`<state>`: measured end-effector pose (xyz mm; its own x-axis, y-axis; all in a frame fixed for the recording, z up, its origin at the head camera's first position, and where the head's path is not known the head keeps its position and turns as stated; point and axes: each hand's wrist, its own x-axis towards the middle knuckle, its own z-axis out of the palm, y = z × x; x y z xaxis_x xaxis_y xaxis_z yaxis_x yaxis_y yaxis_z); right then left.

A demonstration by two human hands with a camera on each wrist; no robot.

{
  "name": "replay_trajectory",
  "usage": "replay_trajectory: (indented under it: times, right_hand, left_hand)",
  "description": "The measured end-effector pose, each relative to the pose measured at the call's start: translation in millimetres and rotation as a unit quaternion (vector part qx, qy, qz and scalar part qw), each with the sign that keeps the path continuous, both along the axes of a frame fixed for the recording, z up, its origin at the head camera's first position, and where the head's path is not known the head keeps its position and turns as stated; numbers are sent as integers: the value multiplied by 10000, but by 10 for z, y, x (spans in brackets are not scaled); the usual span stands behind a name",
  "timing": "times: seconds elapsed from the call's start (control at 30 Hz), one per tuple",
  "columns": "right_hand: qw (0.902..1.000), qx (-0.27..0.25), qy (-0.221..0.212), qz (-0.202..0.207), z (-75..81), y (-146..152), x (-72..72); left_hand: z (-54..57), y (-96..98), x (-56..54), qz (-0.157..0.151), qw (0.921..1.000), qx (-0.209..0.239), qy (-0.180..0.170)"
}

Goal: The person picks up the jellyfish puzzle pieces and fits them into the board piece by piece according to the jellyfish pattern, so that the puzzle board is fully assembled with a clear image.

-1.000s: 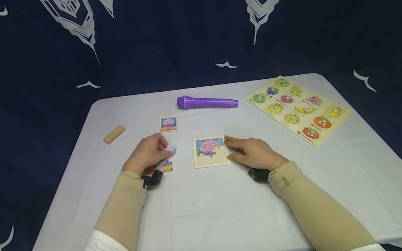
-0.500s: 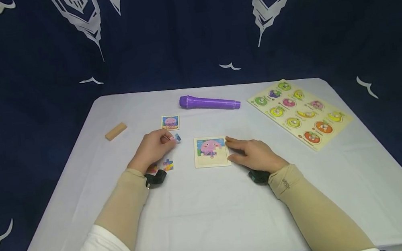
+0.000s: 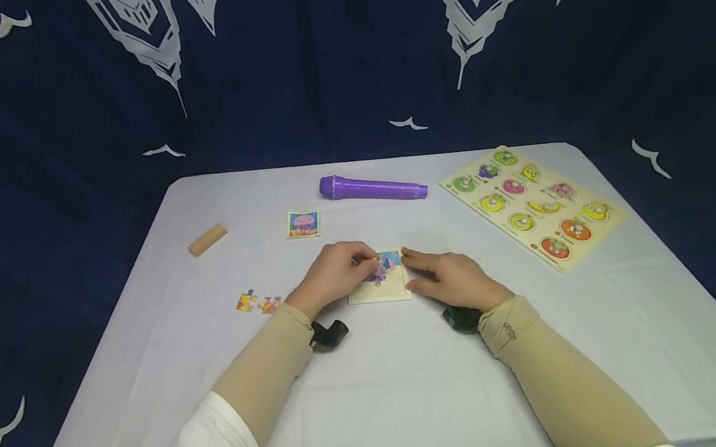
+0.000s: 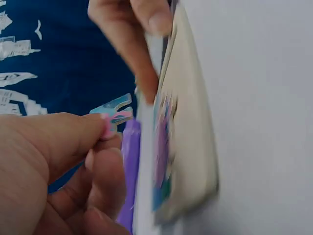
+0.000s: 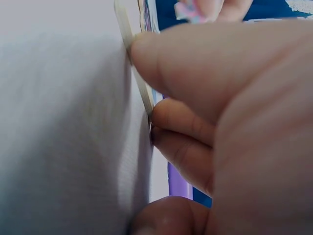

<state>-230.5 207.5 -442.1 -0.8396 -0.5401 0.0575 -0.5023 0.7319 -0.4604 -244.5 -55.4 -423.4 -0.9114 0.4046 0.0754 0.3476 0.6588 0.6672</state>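
Note:
My left hand (image 3: 335,270) pinches a small pink and light-blue jigsaw piece (image 4: 117,113) between thumb and fingertips, above a square puzzle board (image 3: 365,297). In the left wrist view, the piece is held apart from the board's face. Partly filled, the board shows a pink cartoon creature on blue, with a bare cream lower part. My right hand (image 3: 450,279) rests at its right edge, fingers and thumb touching the rim and holding nothing up. Two loose puzzle pieces, one yellow-orange piece (image 3: 246,301) and another piece (image 3: 269,305), lie left of my left wrist.
Behind the board lie a small picture card (image 3: 303,224) and a purple microphone-shaped tube (image 3: 372,187). A wooden block (image 3: 207,240) sits at the left. To the right is a fruit-picture board (image 3: 534,206) on the white table (image 3: 374,394). A dark patterned cloth (image 3: 316,62) hangs behind.
My left hand has moved right, carrying the pink and blue piece from beside the picture card to over the puzzle board. The loose pieces are uncovered. My right hand stays at the board's edge.

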Motion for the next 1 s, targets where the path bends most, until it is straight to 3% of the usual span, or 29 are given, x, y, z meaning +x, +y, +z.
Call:
replay_trajectory:
  times: [0.1,0.27,0.5,0.67,1.0]
  right_hand:
    - [10000,35,53,39,-7,7,-13]
    - [9998,42,126,115,-12,-30,-27]
    - [9998,63,146,92,-7,-17,-8]
    - [9997,58,202,78,-26,2,-14]
    - [9999,46,122,4,-49,10,-25]
  left_hand:
    - [-53,125,-25,-24,9998,-94,-166]
    - [-147,150,-42,122,9998,-117,-144]
    - [-235,183,-64,-21,9991,-354,245]
    - [-274,201,-50,71,9970,-461,618]
    - [-301,196,11,-108,9944,-609,856]
